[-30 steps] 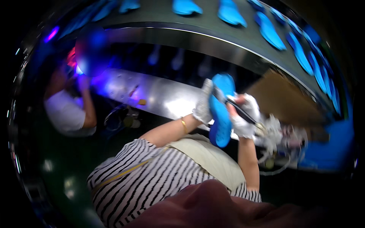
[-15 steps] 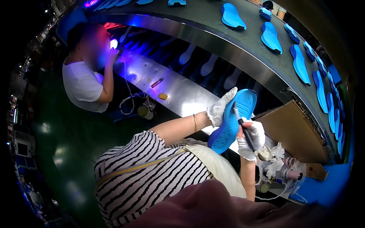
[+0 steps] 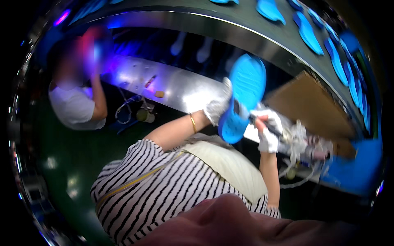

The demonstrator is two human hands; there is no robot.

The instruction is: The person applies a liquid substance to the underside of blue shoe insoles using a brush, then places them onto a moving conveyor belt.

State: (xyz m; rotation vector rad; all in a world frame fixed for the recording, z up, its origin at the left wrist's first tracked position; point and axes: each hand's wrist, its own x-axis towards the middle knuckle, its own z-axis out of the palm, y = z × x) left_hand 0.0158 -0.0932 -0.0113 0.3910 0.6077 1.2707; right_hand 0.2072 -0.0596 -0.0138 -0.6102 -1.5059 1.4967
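My gloved left hand (image 3: 217, 107) grips a bright blue shoe sole (image 3: 248, 78) by its left edge, above the metal ledge. The sole is tilted up, with ridges at its upper end and small holes at its lower end. In my gloved right hand (image 3: 269, 133), its fingertips bare, is a brush (image 3: 243, 112) with a pale shaft and a dark handle. Its dark tip lies at the sole's middle, near the left edge. The right hand is close to the sole's right side. Motion blurs the brush and right fingers somewhat.
A conveyor belt (image 3: 242, 11) carries several blue soles (image 3: 308, 33) along the back and right. Cardboard (image 3: 312, 107) leans at right, by crumpled white gloves (image 3: 298, 133). On the metal ledge (image 3: 172, 84) lie a red-handled tool (image 3: 151, 80) and yellow block (image 3: 159, 94). A co-worker (image 3: 76, 105) sits left.
The sole has turned more upright in my left hand. The brush tip has shifted from near the ridges down toward the holes. The whole view has swung, moving the surroundings left.
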